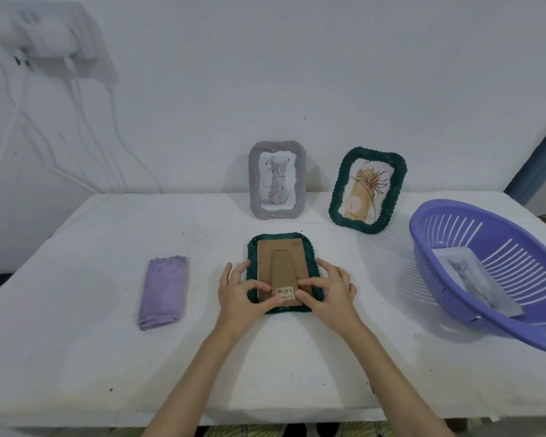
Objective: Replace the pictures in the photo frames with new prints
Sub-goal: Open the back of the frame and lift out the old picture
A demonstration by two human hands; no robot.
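Note:
A dark green photo frame point(281, 244) lies face down in the middle of the white table, its brown cardboard back and stand facing up. My left hand point(241, 291) rests on the frame's lower left edge, fingers bent onto the cardboard back. My right hand point(330, 290) holds the lower right edge, fingertips on the stand near a barcode sticker. A grey frame point(276, 179) with a cat drawing and a second green frame point(368, 190) with a plant drawing stand upright against the wall. A cat print point(473, 280) lies inside the purple basket point(517, 310).
A folded purple cloth point(164, 291) lies left of the face-down frame. The purple slotted basket sits tilted at the table's right side. White cables hang down the wall at the far left. The table's front edge point(265, 411) runs just below my forearms.

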